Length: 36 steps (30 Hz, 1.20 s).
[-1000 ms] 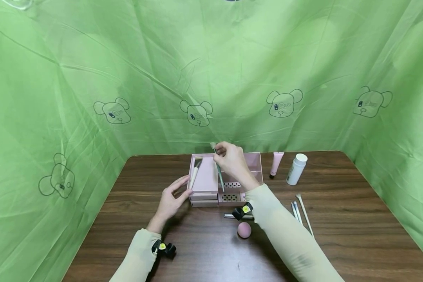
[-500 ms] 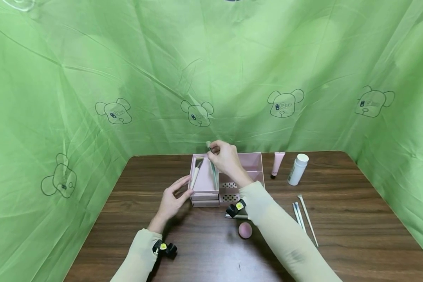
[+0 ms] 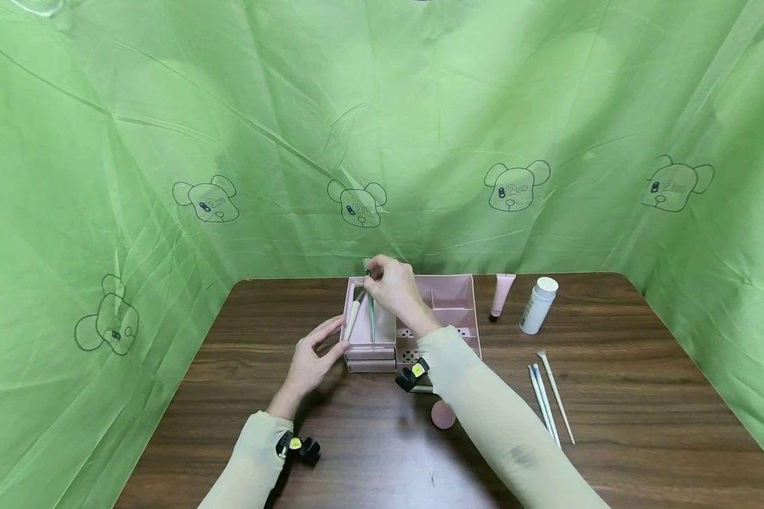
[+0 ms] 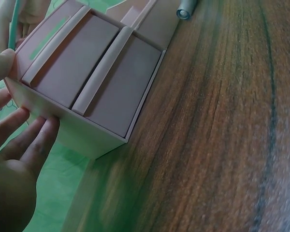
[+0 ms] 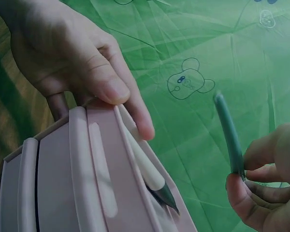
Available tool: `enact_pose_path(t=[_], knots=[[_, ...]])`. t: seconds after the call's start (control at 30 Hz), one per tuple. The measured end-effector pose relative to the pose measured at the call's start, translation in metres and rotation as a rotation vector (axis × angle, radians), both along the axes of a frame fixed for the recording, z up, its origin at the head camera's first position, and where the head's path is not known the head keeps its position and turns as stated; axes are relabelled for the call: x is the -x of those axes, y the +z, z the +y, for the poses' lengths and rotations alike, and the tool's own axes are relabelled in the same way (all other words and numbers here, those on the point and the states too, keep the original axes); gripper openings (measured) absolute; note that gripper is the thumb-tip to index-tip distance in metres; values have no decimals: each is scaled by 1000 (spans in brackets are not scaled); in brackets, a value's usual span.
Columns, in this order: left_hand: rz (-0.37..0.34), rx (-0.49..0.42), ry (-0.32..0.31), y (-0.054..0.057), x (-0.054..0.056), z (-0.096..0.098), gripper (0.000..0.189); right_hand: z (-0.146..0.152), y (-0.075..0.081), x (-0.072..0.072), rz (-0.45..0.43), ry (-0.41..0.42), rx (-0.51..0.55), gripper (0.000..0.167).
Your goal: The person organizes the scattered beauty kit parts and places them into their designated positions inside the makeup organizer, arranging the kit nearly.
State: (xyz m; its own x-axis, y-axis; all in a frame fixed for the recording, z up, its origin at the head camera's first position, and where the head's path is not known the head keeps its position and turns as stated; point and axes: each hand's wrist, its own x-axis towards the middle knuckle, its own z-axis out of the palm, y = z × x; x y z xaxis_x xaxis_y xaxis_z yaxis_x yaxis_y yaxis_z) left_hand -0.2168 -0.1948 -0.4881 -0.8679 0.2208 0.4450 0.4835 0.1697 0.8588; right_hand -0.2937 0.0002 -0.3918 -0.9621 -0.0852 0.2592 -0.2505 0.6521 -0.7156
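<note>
A pink makeup organizer (image 3: 371, 367) with drawers on its left half stands at the table's back. My left hand (image 3: 315, 357) rests against its left side, fingers fairly straight along the wall and thumb at the top front edge. Inside the left top compartment leans a white-handled makeup brush (image 5: 147, 166) with a dark tip. Above that compartment my right hand (image 3: 395, 288) pinches a slim green-handled makeup brush (image 3: 372, 318) near its bristle end between thumb and fingers. The handle points down toward the near side; in the right wrist view the bristles are hidden by the fingers.
On the right stand a pink tube (image 3: 501, 295) and a white bottle (image 3: 537, 305). Several brushes (image 3: 555, 396) lie nearer. A pink sponge (image 3: 443, 415) and a silvery cylinder (image 4: 186, 10) lie before the organizer, under the right forearm. A green curtain (image 3: 446, 212) hangs close behind.
My right hand has carried the green brush leftward, from over the organizer's middle to over its left compartment. The left hand has stayed in place against the organizer.
</note>
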Motion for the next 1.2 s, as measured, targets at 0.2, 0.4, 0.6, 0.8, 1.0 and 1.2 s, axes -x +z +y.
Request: enact_pose_path(t=[0.2, 0.4, 0.6, 0.8, 1.0, 1.2], knots=[[-13, -11, -8, 0, -1, 0, 46, -8, -8, 3, -21, -17, -16, 23], [-36, -8, -21, 3, -3, 1, 45, -9, -14, 4, -91, -33, -29, 26], [-58, -23, -16, 5, -4, 1, 45, -7, -14, 2, -132, -8, -12, 27], [-58, -11, -9, 4, -4, 1, 45, -7, -16, 3, -97, 7, -29, 25], [-42, -15, -10, 3, -3, 1, 45, -7, -16, 2, -83, 6, -33, 24], [-45, -25, -13, 3, -3, 1, 45, -4, -13, 0, -84, 13, -19, 25]])
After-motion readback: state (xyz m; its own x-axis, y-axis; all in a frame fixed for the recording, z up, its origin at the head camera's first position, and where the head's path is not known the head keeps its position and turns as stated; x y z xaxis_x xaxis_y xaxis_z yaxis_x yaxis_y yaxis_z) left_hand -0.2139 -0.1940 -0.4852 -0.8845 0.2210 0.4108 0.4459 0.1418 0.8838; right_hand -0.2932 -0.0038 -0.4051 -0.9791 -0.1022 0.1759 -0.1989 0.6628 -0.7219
